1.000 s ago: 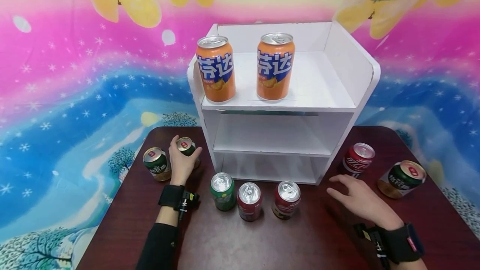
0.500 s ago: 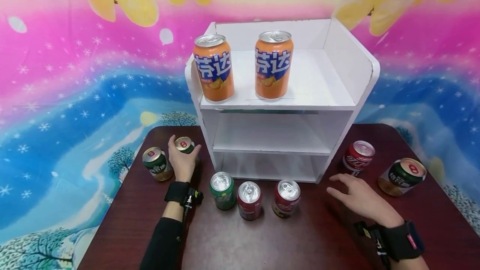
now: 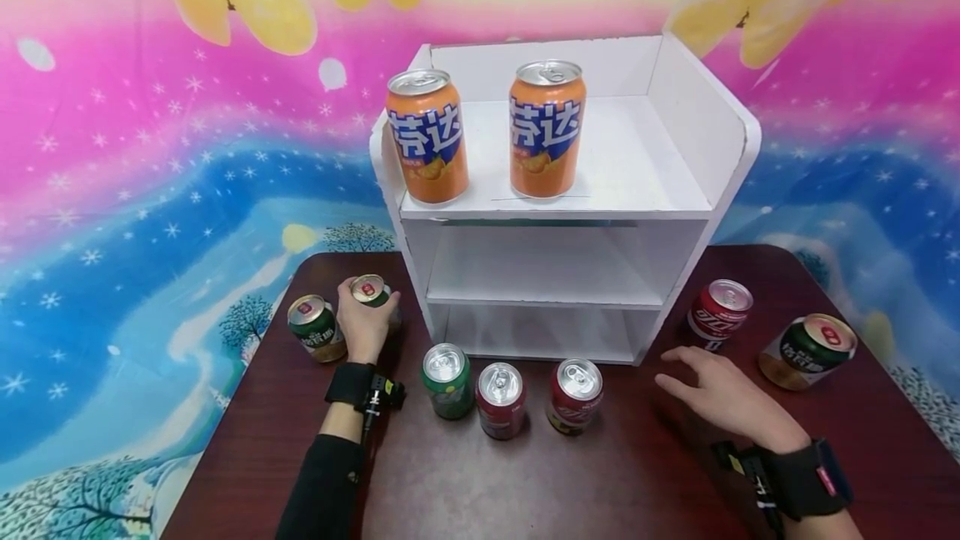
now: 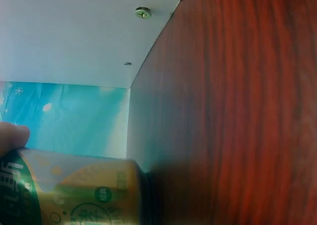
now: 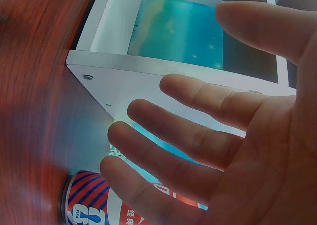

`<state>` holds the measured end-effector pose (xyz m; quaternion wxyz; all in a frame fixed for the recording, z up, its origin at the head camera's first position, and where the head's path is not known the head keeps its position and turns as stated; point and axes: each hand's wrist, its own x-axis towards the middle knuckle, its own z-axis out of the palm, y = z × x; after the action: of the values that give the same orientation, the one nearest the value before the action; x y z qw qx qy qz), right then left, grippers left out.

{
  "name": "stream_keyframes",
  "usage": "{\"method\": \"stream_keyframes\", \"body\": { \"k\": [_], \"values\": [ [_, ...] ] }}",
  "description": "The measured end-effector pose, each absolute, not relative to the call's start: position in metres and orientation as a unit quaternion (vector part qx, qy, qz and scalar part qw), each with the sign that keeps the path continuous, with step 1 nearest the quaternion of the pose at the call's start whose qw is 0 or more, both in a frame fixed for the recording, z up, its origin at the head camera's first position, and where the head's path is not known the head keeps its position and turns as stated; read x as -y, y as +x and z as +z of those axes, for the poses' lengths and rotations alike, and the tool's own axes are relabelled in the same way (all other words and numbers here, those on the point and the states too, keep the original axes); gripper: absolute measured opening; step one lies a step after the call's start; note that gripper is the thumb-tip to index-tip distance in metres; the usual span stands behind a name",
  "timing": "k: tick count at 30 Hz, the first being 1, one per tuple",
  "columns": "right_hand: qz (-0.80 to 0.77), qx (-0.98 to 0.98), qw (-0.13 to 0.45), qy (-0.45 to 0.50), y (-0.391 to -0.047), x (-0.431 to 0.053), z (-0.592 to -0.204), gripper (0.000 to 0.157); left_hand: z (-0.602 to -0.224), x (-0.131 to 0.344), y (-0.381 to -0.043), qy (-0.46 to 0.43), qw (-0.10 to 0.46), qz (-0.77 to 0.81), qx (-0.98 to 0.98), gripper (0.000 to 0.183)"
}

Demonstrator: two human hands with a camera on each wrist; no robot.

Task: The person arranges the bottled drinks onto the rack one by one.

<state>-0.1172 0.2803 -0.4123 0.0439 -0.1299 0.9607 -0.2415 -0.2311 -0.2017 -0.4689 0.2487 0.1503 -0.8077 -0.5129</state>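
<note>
At the shelf's left side, my left hand (image 3: 363,327) grips a green and gold can (image 3: 371,288), thumb on its right side. The left wrist view has that can (image 4: 89,190) low in the corner, near the wood tabletop, the thumb tip (image 4: 14,136) against it. Just left of this hand stands a similar green and gold can (image 3: 315,330). My right hand (image 3: 723,394) holds nothing; its fingers are spread by the shelf's front right corner. Beyond them is a red can (image 3: 717,315), its striped base end visible in the right wrist view.
A white shelf unit (image 3: 543,261) stands on the dark wood table (image 3: 540,494). Two orange soda cans (image 3: 431,144) are on its top. In front stand a green can (image 3: 447,386) and two red cans (image 3: 501,402). Another green and gold can (image 3: 806,352) is at right.
My left wrist and forearm have shifted slightly to the right, with the hand still around the can. The right hand stays in about the same place.
</note>
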Motion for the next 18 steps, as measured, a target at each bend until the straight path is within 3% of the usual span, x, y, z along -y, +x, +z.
{"method": "stream_keyframes", "body": {
  "k": [18],
  "values": [
    [-0.243,-0.959,0.054,-0.135,-0.118,-0.28,-0.411,0.048,-0.445,0.205,-0.204,0.038,0.244,-0.524,0.815,0.068]
  ]
}}
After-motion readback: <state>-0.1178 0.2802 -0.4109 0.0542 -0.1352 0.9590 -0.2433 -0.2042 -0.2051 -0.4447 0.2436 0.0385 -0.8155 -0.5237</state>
